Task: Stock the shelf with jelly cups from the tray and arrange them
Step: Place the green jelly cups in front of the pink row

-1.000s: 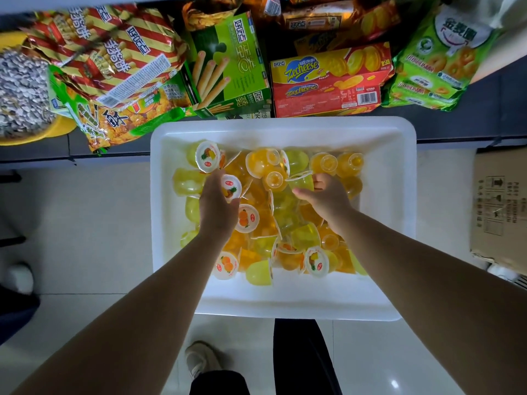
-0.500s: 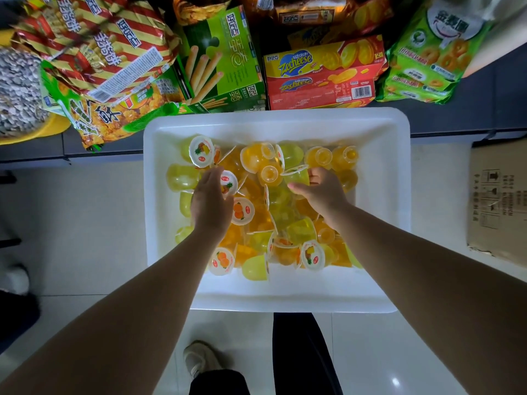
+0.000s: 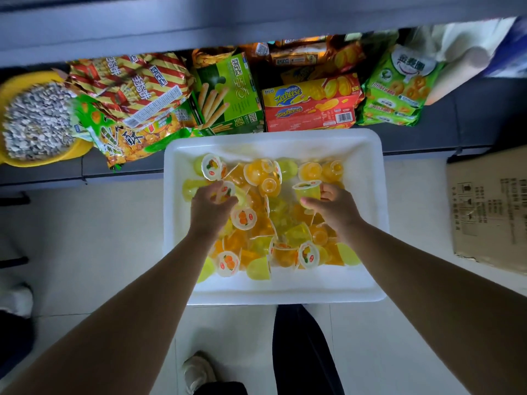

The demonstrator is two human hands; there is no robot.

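Note:
A white tray [image 3: 368, 172] holds several yellow and orange jelly cups [image 3: 265, 232] in a loose pile. My left hand [image 3: 209, 208] is over the tray's left half, its fingers curled round a jelly cup [image 3: 226, 192] with a white lid. My right hand [image 3: 335, 206] is over the right half and grips a yellow-green jelly cup [image 3: 308, 191] by its sides, lifted a little above the pile. The dark shelf [image 3: 470, 118] runs just beyond the tray.
Snack packs fill the shelf behind the tray: a striped bag [image 3: 134, 86], a green biscuit-stick box [image 3: 228, 95], red and yellow Zecheese boxes [image 3: 310, 106], a green cookie bag [image 3: 399, 86]. A yellow bowl of seeds [image 3: 34, 121] stands left. A cardboard box [image 3: 490, 212] lies right.
Both hands have closed round a cup and risen slightly from the pile. The view has tilted up, showing more of the shelf.

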